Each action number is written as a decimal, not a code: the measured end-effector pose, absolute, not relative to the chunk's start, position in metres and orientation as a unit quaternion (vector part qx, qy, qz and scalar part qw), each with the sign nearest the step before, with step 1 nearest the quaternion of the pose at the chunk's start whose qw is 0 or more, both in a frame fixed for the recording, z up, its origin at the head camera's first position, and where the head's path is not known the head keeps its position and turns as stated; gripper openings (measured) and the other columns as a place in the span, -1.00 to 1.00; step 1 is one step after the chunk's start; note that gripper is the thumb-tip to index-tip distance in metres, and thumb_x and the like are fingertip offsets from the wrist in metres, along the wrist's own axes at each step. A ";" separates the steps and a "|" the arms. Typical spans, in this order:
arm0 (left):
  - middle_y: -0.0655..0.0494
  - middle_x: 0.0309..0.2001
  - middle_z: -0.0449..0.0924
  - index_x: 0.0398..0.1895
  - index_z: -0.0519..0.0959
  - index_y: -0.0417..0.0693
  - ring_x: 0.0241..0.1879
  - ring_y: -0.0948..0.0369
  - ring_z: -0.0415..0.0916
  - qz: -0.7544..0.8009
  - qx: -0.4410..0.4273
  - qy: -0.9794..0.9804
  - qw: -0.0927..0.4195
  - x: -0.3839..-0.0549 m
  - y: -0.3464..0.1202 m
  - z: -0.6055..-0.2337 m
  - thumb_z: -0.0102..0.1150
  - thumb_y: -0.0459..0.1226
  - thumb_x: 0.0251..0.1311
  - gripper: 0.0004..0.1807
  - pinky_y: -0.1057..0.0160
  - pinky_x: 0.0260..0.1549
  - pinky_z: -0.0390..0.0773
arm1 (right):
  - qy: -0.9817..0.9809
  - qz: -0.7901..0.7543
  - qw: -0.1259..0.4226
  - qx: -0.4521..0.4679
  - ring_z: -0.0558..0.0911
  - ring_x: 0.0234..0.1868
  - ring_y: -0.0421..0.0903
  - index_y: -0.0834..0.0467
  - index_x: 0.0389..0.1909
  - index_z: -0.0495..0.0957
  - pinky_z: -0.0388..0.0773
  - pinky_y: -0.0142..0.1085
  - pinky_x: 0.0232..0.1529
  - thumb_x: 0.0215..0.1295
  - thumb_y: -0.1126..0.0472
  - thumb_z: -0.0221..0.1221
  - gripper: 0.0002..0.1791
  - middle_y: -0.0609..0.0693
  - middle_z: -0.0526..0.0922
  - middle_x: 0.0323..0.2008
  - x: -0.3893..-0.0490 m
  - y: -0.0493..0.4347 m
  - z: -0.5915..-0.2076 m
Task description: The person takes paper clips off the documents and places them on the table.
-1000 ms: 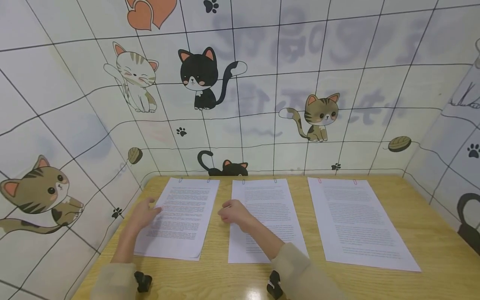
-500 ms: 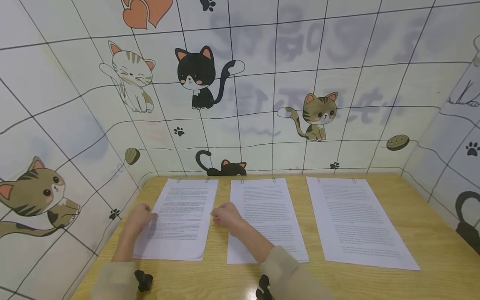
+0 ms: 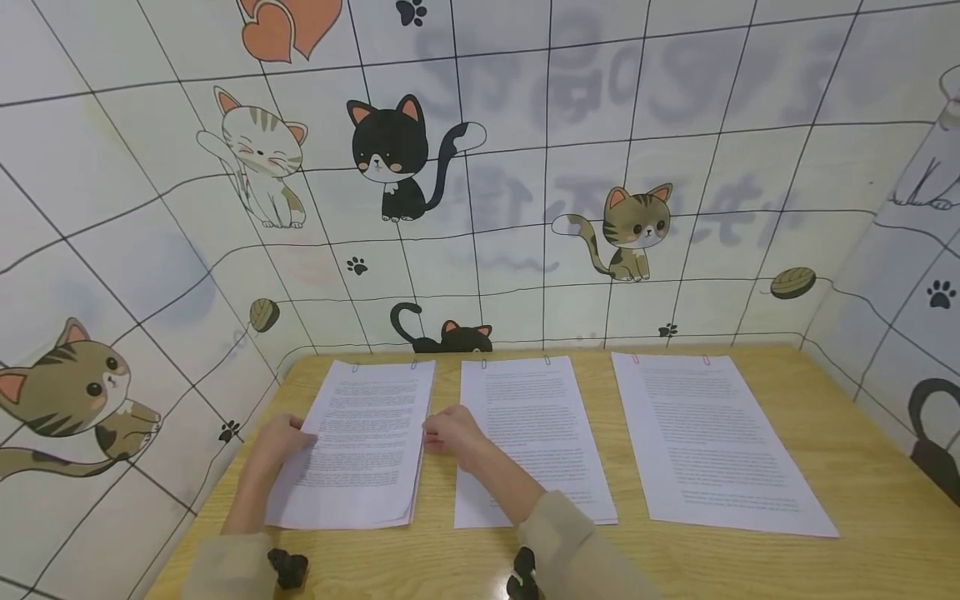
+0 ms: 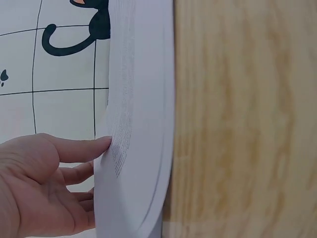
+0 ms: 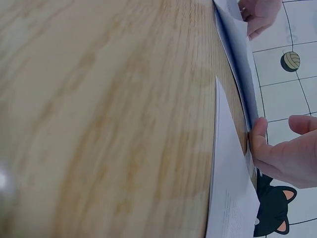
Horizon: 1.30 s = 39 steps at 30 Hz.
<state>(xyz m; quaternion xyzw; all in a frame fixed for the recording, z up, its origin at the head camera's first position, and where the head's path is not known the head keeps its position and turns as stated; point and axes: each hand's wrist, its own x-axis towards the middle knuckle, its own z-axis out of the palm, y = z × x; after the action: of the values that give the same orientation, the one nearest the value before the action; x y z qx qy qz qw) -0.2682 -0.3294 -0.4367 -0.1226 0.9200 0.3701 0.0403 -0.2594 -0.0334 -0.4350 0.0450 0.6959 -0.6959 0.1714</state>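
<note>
In the head view, a stack of printed sheets [image 3: 367,450] with two paper clips at its top edge lies on the left of the table. My left hand [image 3: 277,446] pinches its left edge. The left wrist view shows the thumb [image 4: 84,148] on top, the other fingers behind, and the sheets bowed. My right hand [image 3: 453,435] holds the right edge of the same stack. In the right wrist view one fingertip [image 5: 259,126] meets the paper edge while another finger stands apart. The stack's near right corner curls up and its layers show.
A second clipped printed stack [image 3: 532,467] lies just right of it, partly under my right forearm. Farther right lies a third printed stack [image 3: 727,450] with red clips. The wooden table [image 3: 870,467] meets cat-patterned walls [image 3: 517,292] at back and sides.
My left hand has closed at the left edge of the stack and moved slightly nearer. My right hand has come left from over the middle stack to the left stack's edge. That stack has shifted slightly nearer.
</note>
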 end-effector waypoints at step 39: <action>-0.38 0.09 0.48 0.24 0.30 -0.47 -0.13 0.03 0.52 0.483 -0.097 0.870 -0.022 -0.252 -0.328 -0.435 0.10 -0.39 0.43 -0.57 0.23 -0.23 0.48 | 0.749 -0.659 0.070 -0.021 0.56 0.00 0.07 0.27 -0.14 0.59 0.53 -0.04 0.00 0.21 0.28 0.27 -0.77 0.18 0.60 0.06 -0.251 -0.027 -0.437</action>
<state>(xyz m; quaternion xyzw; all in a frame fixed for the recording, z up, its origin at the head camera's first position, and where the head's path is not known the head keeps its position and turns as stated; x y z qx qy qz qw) -0.2519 -0.3280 -0.4351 -0.0974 0.8701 0.4826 -0.0224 -0.2513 -0.0269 -0.4368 -0.0208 0.7488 -0.6587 0.0702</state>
